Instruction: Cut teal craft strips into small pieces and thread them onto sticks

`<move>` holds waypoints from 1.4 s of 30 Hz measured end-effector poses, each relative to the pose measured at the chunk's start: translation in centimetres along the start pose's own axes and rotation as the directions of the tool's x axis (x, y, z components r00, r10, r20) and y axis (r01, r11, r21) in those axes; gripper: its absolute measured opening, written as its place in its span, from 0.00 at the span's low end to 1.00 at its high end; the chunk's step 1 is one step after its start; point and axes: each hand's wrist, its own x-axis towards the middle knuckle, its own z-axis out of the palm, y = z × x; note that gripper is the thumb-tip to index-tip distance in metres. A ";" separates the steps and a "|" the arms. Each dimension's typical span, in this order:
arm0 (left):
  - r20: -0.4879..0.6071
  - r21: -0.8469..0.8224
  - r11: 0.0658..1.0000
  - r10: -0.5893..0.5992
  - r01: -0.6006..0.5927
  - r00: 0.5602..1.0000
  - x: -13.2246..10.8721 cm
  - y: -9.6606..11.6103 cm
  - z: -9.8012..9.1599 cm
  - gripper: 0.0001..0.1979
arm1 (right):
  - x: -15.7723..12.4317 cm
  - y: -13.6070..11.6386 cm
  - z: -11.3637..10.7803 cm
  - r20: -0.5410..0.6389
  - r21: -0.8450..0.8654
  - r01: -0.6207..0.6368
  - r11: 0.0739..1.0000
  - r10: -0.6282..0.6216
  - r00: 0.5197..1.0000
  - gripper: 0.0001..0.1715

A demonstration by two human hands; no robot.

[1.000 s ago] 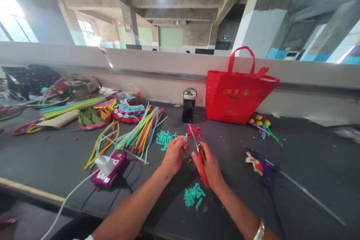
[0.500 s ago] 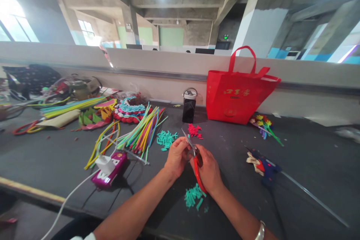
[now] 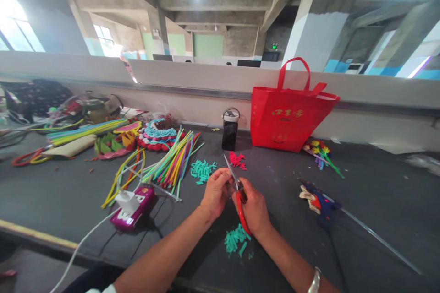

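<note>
So, a pair of scissors (image 3: 241,214) is held over the dark table (image 3: 285,206), in the right hand (image 3: 256,208), with its fingers wrapped round the handles. Bright red grips, slim silvery blades, tip pointed up, away from the person and a bit left. Whether the blades are fully closed can't really be told. The left hand's (image 3: 216,192) fingertips are pinched together right by the blades; whatever's between them can't be made out. Short, stubby teal pieces (image 3: 235,239) are heaped just below the hands, and a second teal pile (image 3: 202,170) is spread beyond the left hand, near some red bits (image 3: 236,159).
</note>
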 end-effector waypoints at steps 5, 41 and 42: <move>0.003 0.017 1.000 0.019 -0.019 1.000 0.0 0.3 0.2 0.08 | 0.1 0.1 0.0 -0.019 -0.001 -0.026 1.000 0.026 0.999 0.14; 0.010 -0.016 1.000 -0.014 0.014 1.000 -0.1 0.2 0.1 0.08 | 0.1 0.4 0.0 0.009 0.014 -0.006 1.000 0.006 1.000 0.16; 0.014 -0.016 1.000 -0.013 0.014 1.000 -0.2 0.2 0.1 0.08 | 0.1 0.4 0.0 0.010 0.017 -0.011 1.000 0.011 1.000 0.17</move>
